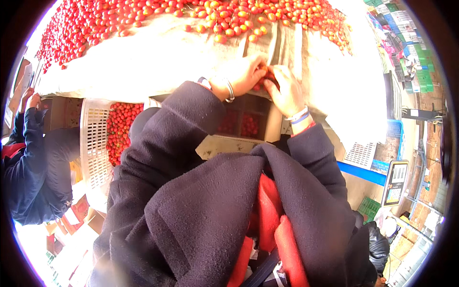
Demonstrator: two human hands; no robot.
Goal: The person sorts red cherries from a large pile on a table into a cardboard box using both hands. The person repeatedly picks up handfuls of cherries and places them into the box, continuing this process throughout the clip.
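Note:
Both of my hands meet over the near edge of a cloth-covered table (161, 53). Between finger and thumb, my left hand (244, 73) pinches a small red tomato (264, 70). My right hand (287, 88) is curled close beside it over more small red tomatoes (257, 86); whether its fingers hold one is hidden. Beyond the hands, a wide pile of small red and orange tomatoes (229, 18) covers the far part of the table. Below the table edge, a dark container (247, 109) with red tomatoes in it is partly seen.
At the left stands a white plastic crate (94, 143) with small red tomatoes (122, 129). Another person (32, 172) in dark clothes is farther left. A blue crate (396, 140) and a weighing scale's display panel (394, 183) are at the right, with stacked crates (423, 68) behind.

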